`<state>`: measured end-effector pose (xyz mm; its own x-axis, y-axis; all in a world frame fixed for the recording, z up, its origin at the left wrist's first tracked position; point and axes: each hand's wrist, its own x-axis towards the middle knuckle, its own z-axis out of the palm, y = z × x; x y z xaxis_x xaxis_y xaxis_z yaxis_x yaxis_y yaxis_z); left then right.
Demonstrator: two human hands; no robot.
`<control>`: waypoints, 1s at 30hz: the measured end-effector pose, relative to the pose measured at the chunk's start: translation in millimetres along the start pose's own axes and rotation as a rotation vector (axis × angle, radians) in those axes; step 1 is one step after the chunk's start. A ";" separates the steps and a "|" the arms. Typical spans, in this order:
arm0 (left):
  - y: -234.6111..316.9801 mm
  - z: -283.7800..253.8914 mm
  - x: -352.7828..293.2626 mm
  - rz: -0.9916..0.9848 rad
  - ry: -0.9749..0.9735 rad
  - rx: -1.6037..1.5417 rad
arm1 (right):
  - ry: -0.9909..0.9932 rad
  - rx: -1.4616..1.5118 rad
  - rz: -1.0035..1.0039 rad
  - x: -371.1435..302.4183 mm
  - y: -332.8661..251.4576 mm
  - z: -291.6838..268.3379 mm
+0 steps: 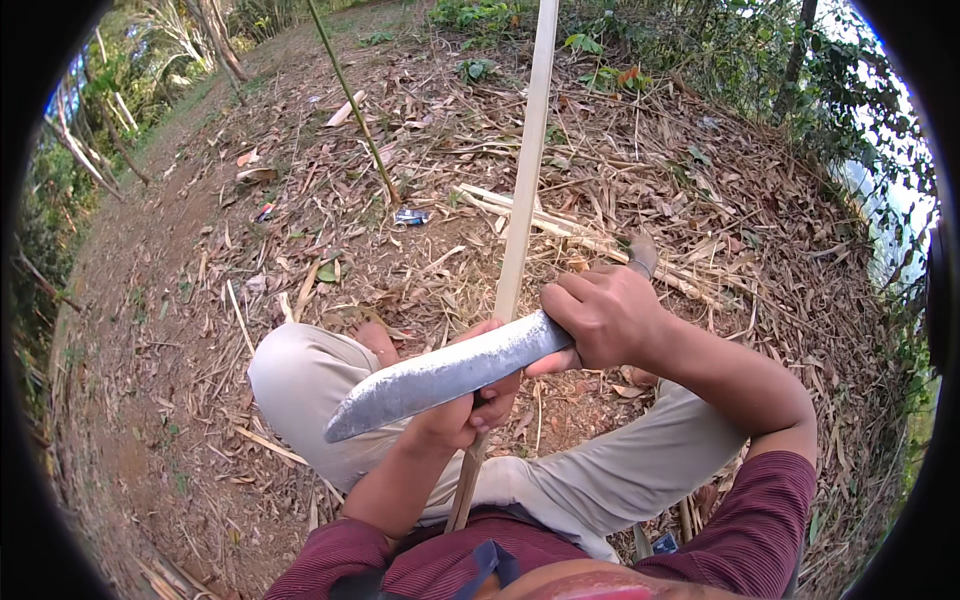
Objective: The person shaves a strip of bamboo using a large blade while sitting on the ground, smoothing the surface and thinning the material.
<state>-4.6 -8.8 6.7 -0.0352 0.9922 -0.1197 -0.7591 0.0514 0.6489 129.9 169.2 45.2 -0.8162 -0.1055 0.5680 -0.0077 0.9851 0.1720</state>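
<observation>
My right hand (605, 315) is closed round the grip of a machete (450, 370). The broad, worn steel blade slants down to the left, its tip above my bent left knee. Behind the blade, my left hand (490, 405) is closed on a long, pale strip of split bamboo or wood (528, 165). That strip runs from the top of the view down between my legs to my waist. The blade crosses in front of it and hides part of my left fingers. I cannot tell whether the edge touches the strip.
I sit on leaf-strewn ground, legs bent. Several pale split strips (580, 232) lie ahead to the right. A thin green pole (350, 100) stands ahead to the left, a small blue packet (411, 217) beside its base. Shrubs and trees (790, 70) border the slope.
</observation>
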 end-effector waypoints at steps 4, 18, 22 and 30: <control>2.8 -5.1 -3.5 0.049 -0.116 0.060 | 0.082 -0.021 0.189 1.2 43.0 -4.0; -1.0 5.6 4.4 0.070 -0.119 0.049 | -0.008 0.079 0.384 7.2 45.0 -8.7; -4.0 -1.5 -1.3 0.032 -0.037 0.073 | 0.018 -0.119 -0.069 13.1 21.7 -9.3; -15.0 10.0 2.3 0.026 0.083 0.267 | -0.025 -0.150 -0.072 0.5 36.9 -10.0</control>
<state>13.3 -6.2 4.3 -0.1144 0.9814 -0.1544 -0.5597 0.0648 0.8262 135.0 204.1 59.9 -0.8310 -0.1701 0.5296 0.0179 0.9434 0.3312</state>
